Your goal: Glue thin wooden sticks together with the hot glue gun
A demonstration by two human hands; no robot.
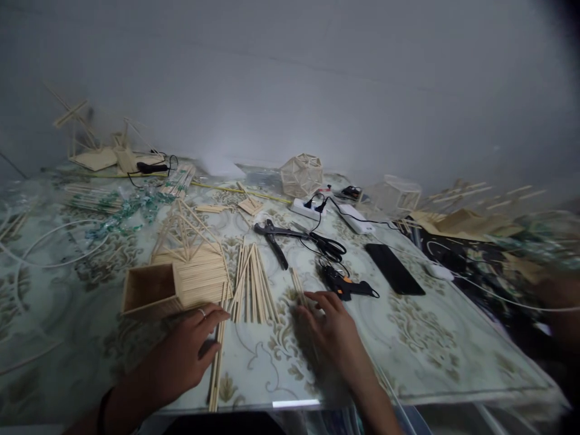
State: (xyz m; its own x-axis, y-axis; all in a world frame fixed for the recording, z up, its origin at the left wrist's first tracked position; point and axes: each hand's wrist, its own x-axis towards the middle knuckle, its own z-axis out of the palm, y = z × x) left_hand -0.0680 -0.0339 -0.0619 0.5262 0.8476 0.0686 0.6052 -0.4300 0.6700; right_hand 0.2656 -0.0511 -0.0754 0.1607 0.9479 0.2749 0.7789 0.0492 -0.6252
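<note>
My left hand point(193, 347), with a ring on one finger, rests at the front of the table. Its thumb and forefinger are apart, their tips at a few long wooden sticks point(216, 368) lying lengthwise. My right hand point(333, 326) has its thumb and fingers closed around a few thin wooden sticks point(296, 281), partly hidden beneath it. Between the hands lies a fanned pile of wooden sticks point(256, 284). Beyond my left hand are a small open wooden box point(151, 290) and a flat panel of joined sticks point(203, 278) with a stick frame point(181, 232) on it.
A hand cutter point(274, 241), black scissors point(330, 246), a glue gun point(348, 287) and a black phone point(394, 269) lie right of centre. Behind stand a power strip point(308, 208) and a stick polyhedron point(302, 175). Another person's blurred hand point(562, 308) shows at far right.
</note>
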